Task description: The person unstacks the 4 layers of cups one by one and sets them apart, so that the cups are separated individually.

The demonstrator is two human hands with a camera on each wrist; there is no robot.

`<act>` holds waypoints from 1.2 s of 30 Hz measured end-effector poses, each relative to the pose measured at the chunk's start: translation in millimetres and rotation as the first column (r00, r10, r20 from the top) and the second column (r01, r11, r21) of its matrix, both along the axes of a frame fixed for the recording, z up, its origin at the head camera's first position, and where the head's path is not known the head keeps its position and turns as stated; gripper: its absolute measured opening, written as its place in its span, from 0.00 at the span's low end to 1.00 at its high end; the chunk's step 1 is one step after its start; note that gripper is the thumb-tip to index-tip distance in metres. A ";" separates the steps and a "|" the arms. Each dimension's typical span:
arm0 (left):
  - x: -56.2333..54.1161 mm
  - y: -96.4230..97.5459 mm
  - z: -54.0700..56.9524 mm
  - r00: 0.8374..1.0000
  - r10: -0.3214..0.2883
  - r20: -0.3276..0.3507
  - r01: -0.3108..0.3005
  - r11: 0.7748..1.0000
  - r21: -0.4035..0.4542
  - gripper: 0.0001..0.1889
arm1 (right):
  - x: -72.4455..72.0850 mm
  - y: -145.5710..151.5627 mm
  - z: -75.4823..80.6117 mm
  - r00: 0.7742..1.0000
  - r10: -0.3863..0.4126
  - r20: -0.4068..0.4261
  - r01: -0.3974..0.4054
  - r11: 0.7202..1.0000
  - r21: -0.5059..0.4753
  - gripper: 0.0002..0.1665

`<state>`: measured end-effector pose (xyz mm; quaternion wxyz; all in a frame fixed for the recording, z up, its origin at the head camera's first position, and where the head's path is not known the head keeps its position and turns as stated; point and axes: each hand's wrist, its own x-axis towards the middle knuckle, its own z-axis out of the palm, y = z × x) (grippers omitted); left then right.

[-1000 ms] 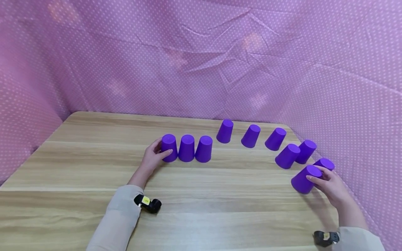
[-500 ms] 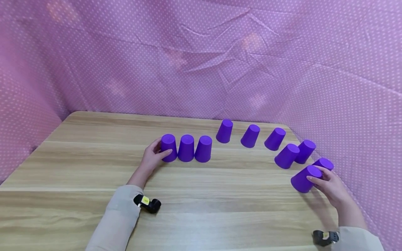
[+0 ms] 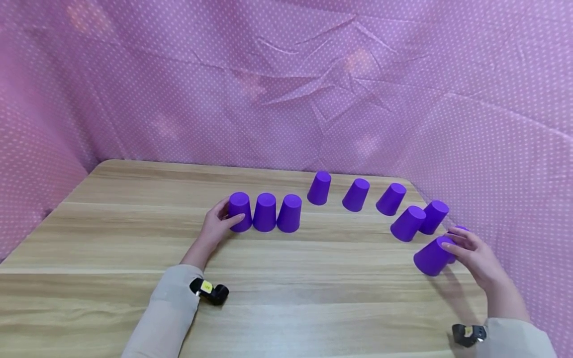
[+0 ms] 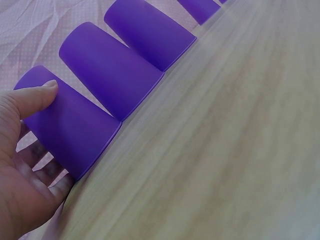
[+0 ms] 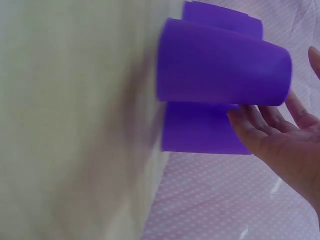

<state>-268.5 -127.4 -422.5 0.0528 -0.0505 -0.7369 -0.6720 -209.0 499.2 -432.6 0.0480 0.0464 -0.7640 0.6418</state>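
Observation:
Purple cups stand upside down on the wooden table. My left hand [image 3: 217, 226] holds the leftmost cup [image 3: 240, 213] of a row of three, thumb on its near side and fingers round behind, as the left wrist view also shows. Beside it are the middle cup [image 3: 265, 213] and the right-hand cup [image 3: 289, 214], rims close together. At the far right, my right hand [image 3: 481, 261] is spread around the nearest cup [image 3: 430, 257]. The right wrist view shows its thumb [image 5: 314, 61] off that cup [image 5: 220, 62] and its fingers beside the base. Another cup [image 5: 205, 130] stands behind, partly hidden.
Several more upturned cups curve along the back and right, among them a back cup [image 3: 319, 188] and a cup [image 3: 408, 224] left of my right hand. Pink dotted cloth [image 3: 286, 89] hangs behind and beside the wooden table [image 3: 268, 278].
My right hand has loosened from the nearest right cup, its thumb lifting and the hand shifting slightly right. That cup stays in place. My left hand keeps its hold.

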 end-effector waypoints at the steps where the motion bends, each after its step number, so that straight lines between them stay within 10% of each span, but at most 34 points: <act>1: -0.2 -0.4 0.0 1.000 0.000 0.000 0.000 1.000 -0.002 0.34 | -2.7 3.3 0.9 1.000 0.003 -0.012 -0.002 1.000 0.008 0.33; 12: 2.7 -0.3 1.4 1.000 -0.007 0.009 0.007 1.000 -0.008 0.34 | -42.1 37.6 10.7 0.987 -0.071 -0.144 0.073 0.997 0.005 0.34; 20: 0.6 0.2 -0.9 1.000 0.001 0.013 0.000 1.000 -0.007 0.34 | 25.5 -107.0 124.3 0.991 -0.010 -0.137 0.006 1.000 -0.028 0.22; 36: 6.3 1.5 0.7 1.000 0.002 0.003 -0.002 1.000 -0.011 0.34 | -9.2 -157.5 112.5 0.965 0.127 -0.228 -0.148 0.986 -0.078 0.22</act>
